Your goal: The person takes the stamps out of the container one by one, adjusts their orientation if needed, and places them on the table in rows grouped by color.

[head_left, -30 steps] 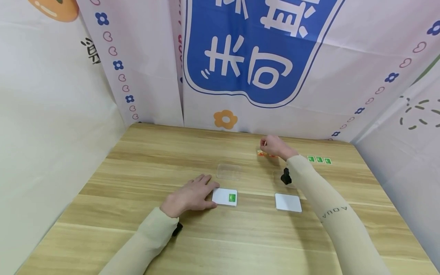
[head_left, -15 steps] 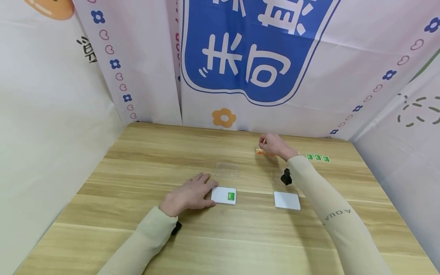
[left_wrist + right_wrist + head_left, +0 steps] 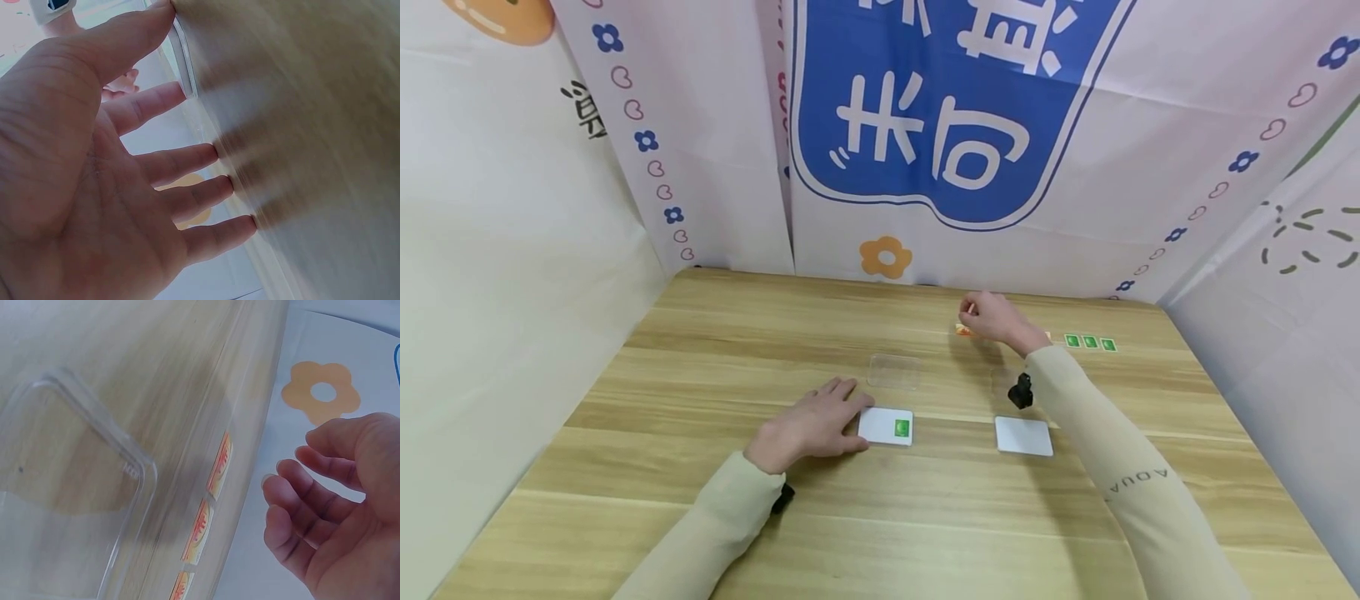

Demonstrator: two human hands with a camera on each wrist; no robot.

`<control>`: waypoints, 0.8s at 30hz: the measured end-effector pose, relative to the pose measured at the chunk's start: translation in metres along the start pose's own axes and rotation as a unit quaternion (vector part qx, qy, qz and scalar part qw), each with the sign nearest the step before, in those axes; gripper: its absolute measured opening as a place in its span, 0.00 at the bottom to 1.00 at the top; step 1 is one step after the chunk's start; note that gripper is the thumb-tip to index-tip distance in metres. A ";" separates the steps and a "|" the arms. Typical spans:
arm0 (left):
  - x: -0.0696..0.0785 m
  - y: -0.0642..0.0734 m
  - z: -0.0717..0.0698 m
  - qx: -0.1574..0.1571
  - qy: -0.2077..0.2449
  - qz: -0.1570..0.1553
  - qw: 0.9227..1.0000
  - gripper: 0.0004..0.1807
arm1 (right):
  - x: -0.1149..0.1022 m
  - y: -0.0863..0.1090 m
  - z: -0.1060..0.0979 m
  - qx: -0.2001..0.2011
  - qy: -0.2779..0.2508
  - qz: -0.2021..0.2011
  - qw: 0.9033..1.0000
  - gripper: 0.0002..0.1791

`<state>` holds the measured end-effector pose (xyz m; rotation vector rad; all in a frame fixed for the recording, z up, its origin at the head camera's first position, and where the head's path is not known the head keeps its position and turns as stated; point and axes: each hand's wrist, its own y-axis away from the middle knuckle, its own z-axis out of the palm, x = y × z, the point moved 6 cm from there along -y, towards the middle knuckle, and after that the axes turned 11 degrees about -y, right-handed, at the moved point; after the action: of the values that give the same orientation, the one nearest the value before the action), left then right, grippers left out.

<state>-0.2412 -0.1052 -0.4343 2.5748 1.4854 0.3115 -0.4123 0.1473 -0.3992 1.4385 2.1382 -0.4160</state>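
Note:
My left hand [image 3: 808,423] rests on the table with straight, spread fingers. Its thumb and index finger touch the left end of a flat white rectangle [image 3: 876,427], which bears a green sticker [image 3: 902,428] near its right end. In the left wrist view, the other fingertips [image 3: 245,226] meet the wood. Over the far part of the table hovers my right hand [image 3: 996,319], its fingers loosely curled and nothing visible between them. Beneath it lies a row of orange stickers [image 3: 199,531], partly hidden by the hand in the head view.
Three green stickers [image 3: 1091,342] lie right of the right hand. A second white rectangle [image 3: 1024,436] lies nearer. One clear plastic tray [image 3: 895,372] sits behind the left rectangle; another clear tray [image 3: 149,481] is partly under the right forearm. Printed cloth [image 3: 722,167] hangs behind the table.
The whole head view has shifted slightly. Both hands stay nearly in place, the right one still over the orange stickers.

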 end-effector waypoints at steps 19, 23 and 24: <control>0.001 0.000 -0.001 -0.003 0.006 -0.006 1.000 0.33 | -0.007 0.011 0.011 0.021 -0.029 -0.011 0.999 0.10; 0.000 0.000 -0.001 0.000 0.003 -0.004 1.000 0.33 | -0.008 0.014 0.012 0.023 -0.035 -0.013 0.999 0.10; 0.000 0.000 -0.001 0.000 0.003 -0.004 1.000 0.33 | -0.008 0.014 0.012 0.023 -0.038 -0.014 0.999 0.11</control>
<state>-0.2416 -0.1046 -0.4329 2.5694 1.4973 0.3186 -0.3938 0.1403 -0.4041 1.3973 2.1028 -0.5235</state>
